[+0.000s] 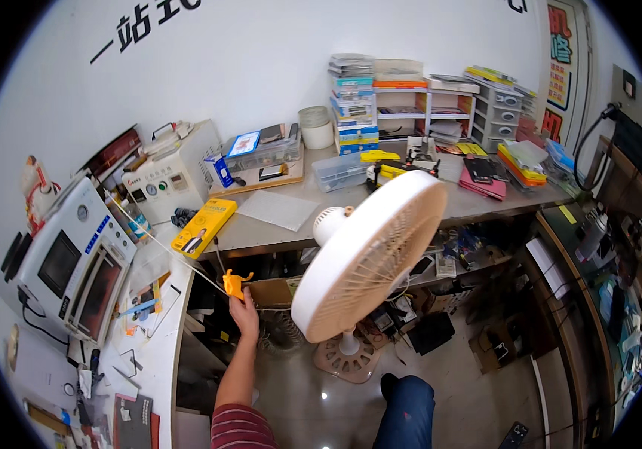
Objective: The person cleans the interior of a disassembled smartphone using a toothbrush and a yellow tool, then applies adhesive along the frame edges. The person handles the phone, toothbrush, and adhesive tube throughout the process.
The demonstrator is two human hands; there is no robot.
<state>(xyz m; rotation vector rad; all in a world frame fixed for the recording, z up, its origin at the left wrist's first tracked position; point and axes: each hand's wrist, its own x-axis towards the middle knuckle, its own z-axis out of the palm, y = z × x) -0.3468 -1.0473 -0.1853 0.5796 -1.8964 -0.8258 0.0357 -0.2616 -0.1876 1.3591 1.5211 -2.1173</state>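
My left hand (246,313), fingers closed, grips a small orange plastic fitting (234,283) near the front edge of the desk, left of centre. A long thin pale rod or cord (186,260) runs diagonally from the upper left toward this fitting; whether they join is unclear. Just right of the hand, a white standing fan (366,254) with a beige grille fills the middle, its base (347,359) on the floor. A yellow box (203,228) lies above the hand on the desk. My right hand is not in view.
Benches (276,243) surround me on three sides, holding machines (81,262), stacked boxes (354,105), drawer units (496,112) and assorted small items. Cardboard boxes (493,348) and electronics (429,333) sit low under them. My jeans-clad leg (408,415) is at the bottom.
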